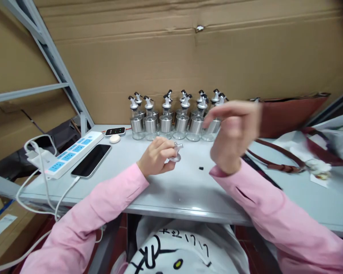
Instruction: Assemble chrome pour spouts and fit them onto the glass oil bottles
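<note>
My left hand [158, 156] is closed around a pourer spout [176, 152], silver-grey with a short nozzle pointing right, just above the table. Fingers cover part of the spout. Up and to the right, my right hand [234, 133] is raised in front of the bottles and blurred by motion. Its index finger stretches left, apart from the thumb, with nothing visible between them. A small black cap-like piece [201, 168] lies on the table between my hands. Behind stand several glass oil bottles [165, 123] with steel sleeves and black-tipped pourers.
On the left of the table [171, 194] lie a power strip [74, 154], a phone [92, 161] with a cable, a small display device [115, 131] and a round white object [114, 139]. A brown bag [291, 114] and its strap [280, 152] are right. Cardboard [160, 49] stands behind.
</note>
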The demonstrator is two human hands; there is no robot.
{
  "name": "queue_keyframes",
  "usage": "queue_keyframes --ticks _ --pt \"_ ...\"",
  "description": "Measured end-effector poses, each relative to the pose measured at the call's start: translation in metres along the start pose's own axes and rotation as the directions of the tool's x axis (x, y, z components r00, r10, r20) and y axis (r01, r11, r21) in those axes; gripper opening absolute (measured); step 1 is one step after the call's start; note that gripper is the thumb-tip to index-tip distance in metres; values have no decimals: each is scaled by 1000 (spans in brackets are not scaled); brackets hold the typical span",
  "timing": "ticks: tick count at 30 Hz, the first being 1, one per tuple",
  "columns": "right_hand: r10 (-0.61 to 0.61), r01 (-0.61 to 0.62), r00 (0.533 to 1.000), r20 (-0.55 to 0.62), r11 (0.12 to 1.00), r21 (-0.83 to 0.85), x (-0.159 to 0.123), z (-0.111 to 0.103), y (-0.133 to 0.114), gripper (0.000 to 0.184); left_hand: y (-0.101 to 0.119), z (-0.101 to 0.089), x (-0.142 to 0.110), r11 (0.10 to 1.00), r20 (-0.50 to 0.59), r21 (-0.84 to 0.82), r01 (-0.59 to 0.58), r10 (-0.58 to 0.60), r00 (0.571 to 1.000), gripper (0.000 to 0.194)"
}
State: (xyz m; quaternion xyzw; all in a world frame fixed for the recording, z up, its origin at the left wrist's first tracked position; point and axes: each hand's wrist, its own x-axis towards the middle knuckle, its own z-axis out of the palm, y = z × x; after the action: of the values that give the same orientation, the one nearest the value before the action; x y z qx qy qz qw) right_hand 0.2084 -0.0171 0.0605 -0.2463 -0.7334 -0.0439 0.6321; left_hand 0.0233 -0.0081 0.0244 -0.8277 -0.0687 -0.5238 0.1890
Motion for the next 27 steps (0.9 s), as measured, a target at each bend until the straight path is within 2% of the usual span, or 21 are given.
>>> queue_keyframes --ticks 2,4,6,13,19,27 --pt "-104 104 995 3 995 1 -8 11 3 21 -5 6 -4 999 -43 -3 49 -49 998 3" --pt "-180 182 975 131 983 -3 -16 19 3 17 -6 9 -9 995 -67 -20 97 -98 993 7" --pt "-174 177 962 213 984 4 -22 23 3 17 -5 11 -13 995 -59 -37 94 -96 994 10" --pt "-197 189 955 222 980 58 -26 18 -2 18 -3 13 -12 994 -52 -39 104 -106 993 13" --pt "-149 137 951 269 988 64 -29 17 1 14 -3 14 -14 993 -26 -42 109 -110 994 14" --pt "-196 198 950 244 980 17 -28 16 5 16 -2 11 -11 990 -8 -82 111 -112 994 13"
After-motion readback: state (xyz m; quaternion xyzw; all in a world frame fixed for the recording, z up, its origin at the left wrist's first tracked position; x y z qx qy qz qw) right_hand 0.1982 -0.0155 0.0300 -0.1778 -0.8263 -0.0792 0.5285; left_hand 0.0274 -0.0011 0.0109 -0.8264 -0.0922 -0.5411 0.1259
